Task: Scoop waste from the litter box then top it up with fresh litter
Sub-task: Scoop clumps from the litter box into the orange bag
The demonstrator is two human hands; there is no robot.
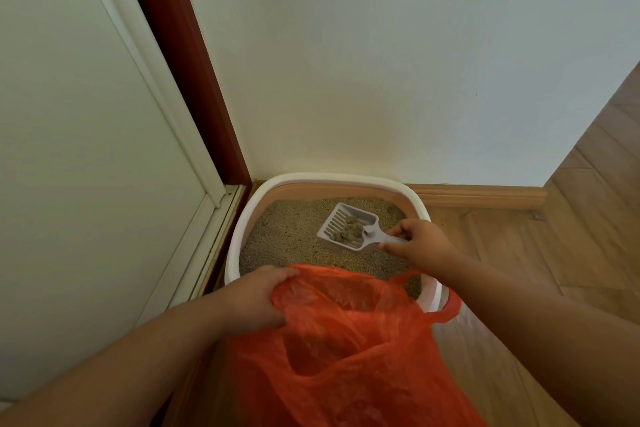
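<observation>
Bag (346,340) mouth open beside scoop (348,227)

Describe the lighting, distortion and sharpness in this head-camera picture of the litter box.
Head view: soft, even light with a yellowish cast and no glare; wide-angle lens bends the dark red door frame and stretches the forearms; the white slotted plastic scoop and the right hand holding it look sharp; the translucent orange plastic bag, gripped by the left hand, glows faintly.

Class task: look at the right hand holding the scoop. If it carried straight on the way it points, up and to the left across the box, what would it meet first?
The right hand grips the scoop, loaded with clumps. Going on, the scoop's front edge would probably meet the litter box far wall before the white wall behind, though its height above the litter is unclear.
</observation>
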